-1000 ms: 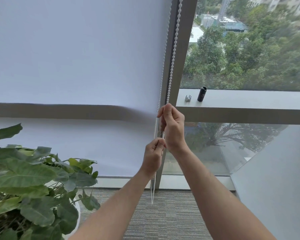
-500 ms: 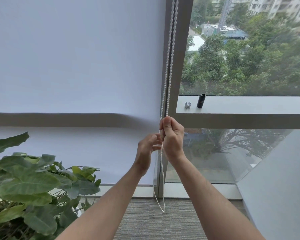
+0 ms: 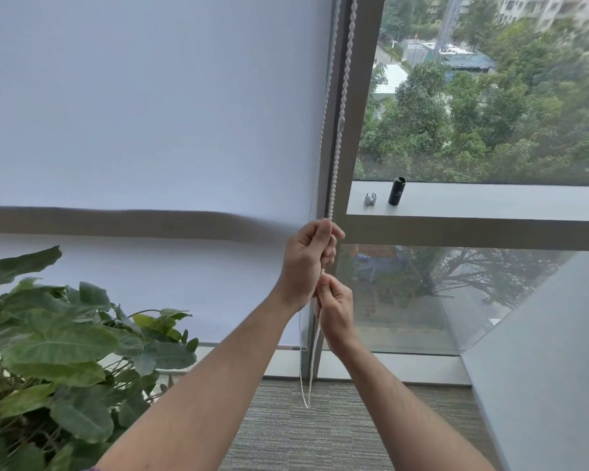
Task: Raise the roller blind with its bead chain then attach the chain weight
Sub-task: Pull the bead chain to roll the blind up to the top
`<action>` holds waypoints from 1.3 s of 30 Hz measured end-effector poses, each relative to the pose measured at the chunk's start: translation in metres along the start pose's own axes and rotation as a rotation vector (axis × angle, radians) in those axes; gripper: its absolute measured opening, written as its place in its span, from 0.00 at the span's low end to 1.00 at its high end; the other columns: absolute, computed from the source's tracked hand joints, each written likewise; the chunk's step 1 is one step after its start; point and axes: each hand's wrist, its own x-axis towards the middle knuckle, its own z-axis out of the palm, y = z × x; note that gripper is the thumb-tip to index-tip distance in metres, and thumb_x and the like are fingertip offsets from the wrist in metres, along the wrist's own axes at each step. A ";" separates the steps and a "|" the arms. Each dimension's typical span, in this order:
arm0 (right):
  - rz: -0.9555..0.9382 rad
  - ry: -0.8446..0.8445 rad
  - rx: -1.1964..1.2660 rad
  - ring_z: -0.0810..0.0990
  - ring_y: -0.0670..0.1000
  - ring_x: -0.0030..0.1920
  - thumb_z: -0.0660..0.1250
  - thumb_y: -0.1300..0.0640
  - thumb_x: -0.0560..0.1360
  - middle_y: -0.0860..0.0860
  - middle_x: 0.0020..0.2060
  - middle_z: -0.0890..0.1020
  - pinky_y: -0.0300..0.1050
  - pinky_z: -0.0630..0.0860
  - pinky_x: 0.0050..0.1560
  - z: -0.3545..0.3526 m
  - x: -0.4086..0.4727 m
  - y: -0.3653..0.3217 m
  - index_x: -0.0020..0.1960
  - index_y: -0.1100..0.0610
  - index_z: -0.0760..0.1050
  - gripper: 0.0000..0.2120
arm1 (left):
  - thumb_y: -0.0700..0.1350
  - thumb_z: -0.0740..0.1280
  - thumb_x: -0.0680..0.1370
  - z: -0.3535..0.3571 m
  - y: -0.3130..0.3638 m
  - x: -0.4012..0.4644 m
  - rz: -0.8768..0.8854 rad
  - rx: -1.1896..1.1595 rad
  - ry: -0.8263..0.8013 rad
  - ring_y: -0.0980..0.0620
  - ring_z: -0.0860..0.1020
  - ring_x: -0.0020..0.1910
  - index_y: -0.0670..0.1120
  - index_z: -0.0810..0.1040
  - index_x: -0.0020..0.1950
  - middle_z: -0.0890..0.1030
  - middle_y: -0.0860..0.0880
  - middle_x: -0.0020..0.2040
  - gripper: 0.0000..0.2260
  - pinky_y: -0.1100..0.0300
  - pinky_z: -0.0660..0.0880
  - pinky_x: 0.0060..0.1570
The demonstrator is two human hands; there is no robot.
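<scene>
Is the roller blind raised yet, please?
Hardly: the roller blind hangs nearly full length, its bottom edge just above the sill.

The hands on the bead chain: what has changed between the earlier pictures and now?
The left hand has gone up to grip the bead chain highest; the right hand, uppermost a second ago, now grips below it. The small grey piece and black cylinder stayed on the ledge.

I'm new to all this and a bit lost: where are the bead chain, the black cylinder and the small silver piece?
bead chain [image 3: 342, 96], head view, beaded strand above the hands.
black cylinder [image 3: 396, 191], head view, middle of its body.
small silver piece [image 3: 370, 198], head view, its centre.
</scene>
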 end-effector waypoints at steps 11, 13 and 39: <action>0.159 -0.030 0.059 0.79 0.55 0.52 0.55 0.45 0.83 0.66 0.54 0.81 0.55 0.74 0.58 -0.018 0.020 -0.022 0.65 0.59 0.76 0.21 | 0.44 0.59 0.81 -0.007 -0.014 -0.012 0.007 0.107 0.116 0.58 0.64 0.27 0.48 0.74 0.36 0.68 0.56 0.27 0.13 0.67 0.64 0.29; 0.103 -0.013 0.072 0.80 0.53 0.48 0.55 0.44 0.83 0.65 0.51 0.82 0.52 0.77 0.53 -0.016 0.029 -0.045 0.61 0.61 0.78 0.23 | 0.41 0.59 0.81 -0.005 -0.018 -0.014 0.009 0.101 0.090 0.59 0.67 0.28 0.47 0.73 0.36 0.71 0.58 0.28 0.13 0.67 0.67 0.31; -0.222 0.025 0.078 0.61 0.45 0.25 0.58 0.51 0.81 0.42 0.24 0.66 0.40 0.58 0.24 0.018 -0.005 -0.082 0.34 0.47 0.72 0.17 | 0.35 0.61 0.70 -0.055 -0.061 -0.071 -0.197 0.301 -0.047 0.51 0.79 0.41 0.44 0.83 0.43 0.83 0.46 0.39 0.12 0.58 0.77 0.43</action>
